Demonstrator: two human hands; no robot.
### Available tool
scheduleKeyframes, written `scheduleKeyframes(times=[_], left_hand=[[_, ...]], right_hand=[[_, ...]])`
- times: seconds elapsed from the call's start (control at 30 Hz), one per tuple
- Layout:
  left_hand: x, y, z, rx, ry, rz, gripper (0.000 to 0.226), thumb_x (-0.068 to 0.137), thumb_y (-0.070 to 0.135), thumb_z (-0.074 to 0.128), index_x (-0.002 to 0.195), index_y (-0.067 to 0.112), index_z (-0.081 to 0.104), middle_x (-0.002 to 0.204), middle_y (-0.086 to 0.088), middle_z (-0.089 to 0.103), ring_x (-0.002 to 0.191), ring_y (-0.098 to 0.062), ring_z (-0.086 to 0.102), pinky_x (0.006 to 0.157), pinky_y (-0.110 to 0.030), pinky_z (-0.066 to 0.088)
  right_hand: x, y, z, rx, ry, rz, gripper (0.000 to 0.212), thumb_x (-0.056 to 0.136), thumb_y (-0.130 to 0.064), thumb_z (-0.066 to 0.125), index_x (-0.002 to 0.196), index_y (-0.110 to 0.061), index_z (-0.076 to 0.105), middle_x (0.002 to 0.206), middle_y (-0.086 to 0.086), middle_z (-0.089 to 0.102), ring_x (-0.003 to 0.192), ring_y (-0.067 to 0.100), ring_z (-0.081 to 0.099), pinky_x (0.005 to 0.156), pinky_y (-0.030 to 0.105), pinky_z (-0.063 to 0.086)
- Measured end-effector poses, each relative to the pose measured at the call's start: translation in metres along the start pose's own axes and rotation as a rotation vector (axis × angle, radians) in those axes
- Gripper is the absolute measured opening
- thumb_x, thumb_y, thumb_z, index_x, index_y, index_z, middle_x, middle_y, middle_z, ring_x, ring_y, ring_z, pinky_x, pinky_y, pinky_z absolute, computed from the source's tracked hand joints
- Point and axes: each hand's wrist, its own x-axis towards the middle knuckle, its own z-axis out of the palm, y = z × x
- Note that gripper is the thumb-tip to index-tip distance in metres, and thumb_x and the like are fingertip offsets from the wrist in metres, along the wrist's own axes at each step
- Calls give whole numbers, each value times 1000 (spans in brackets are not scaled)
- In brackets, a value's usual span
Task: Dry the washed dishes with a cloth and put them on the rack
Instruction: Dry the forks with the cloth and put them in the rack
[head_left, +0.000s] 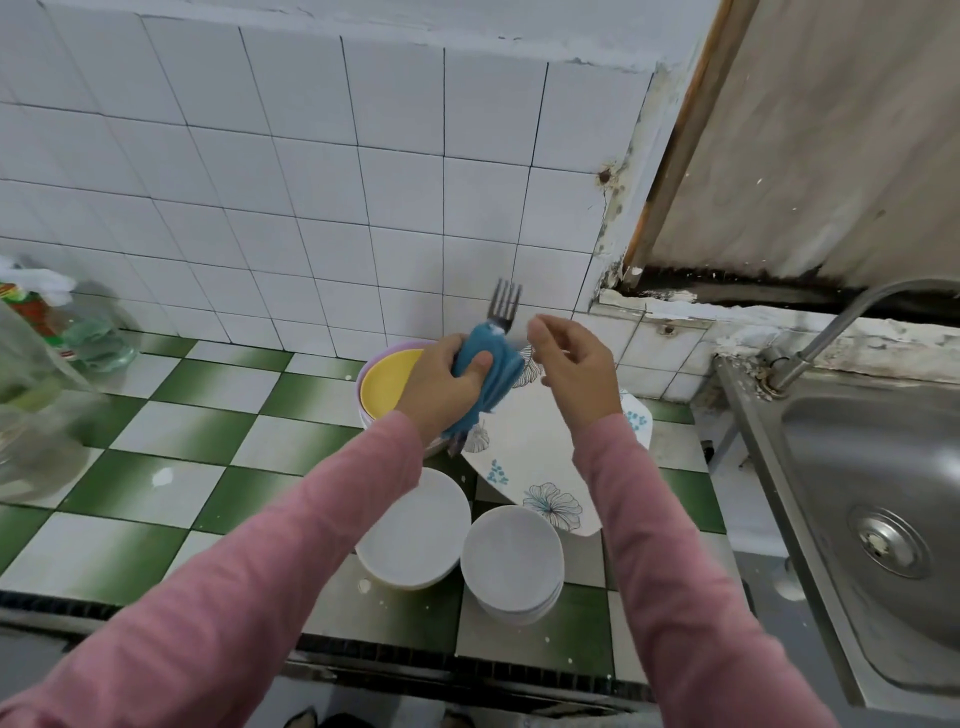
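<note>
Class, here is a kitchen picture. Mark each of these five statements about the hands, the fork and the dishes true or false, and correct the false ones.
1. The left hand grips a blue cloth wrapped round a fork. True.
2. The fork's tines point downward. False: they point up and stick out above the cloth.
3. The right hand holds a white plate. False: it holds nothing and hovers beside the cloth.
4. A yellow plate lies on top of the stack nearest the tiled wall. True.
5. The steel sink is on the person's left. False: it is on the right.
</note>
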Motion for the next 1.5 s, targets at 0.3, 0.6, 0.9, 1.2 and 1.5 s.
scheduleKeyframes(times=[0.3,0.6,0.9,1.2,1.5], left_hand=[[-1,4,4,174,-193,80,10,102,30,50,107,23,54,82,6,61,70,-8,58,52,-9,42],[3,17,4,242,-291,166,12,101,30,50,106,20,53,83,6,58,72,-7,54,55,-10,40],[0,-7,0,445,-320,149,20,102,27,50,114,13,54,79,9,53,71,-7,51,58,-18,34],[-5,-19,0,495,-289,157,15,100,23,53,112,14,54,91,-6,62,82,-26,60,70,-35,46],[-7,-41,-6,381,-304,140,11,99,20,55,106,23,48,93,0,59,81,-14,57,63,-18,40]], right_hand=[[31,-14,1,-155,-106,-56,21,95,-24,65,76,-21,73,78,-7,73,80,7,68,83,23,54],[35,-33,-34,-64,-46,-107,24,99,-21,59,78,-16,70,76,0,73,72,9,66,63,19,51],[15,-12,-40,-30,23,50,19,99,-22,59,89,-13,73,78,-2,70,63,7,60,56,15,44],[-1,-6,-40,118,-10,433,58,88,-61,61,104,-6,73,61,0,59,47,9,33,49,22,34],[-3,-18,-37,246,-96,479,27,98,-25,54,87,-5,69,74,8,75,66,13,71,63,21,53]])
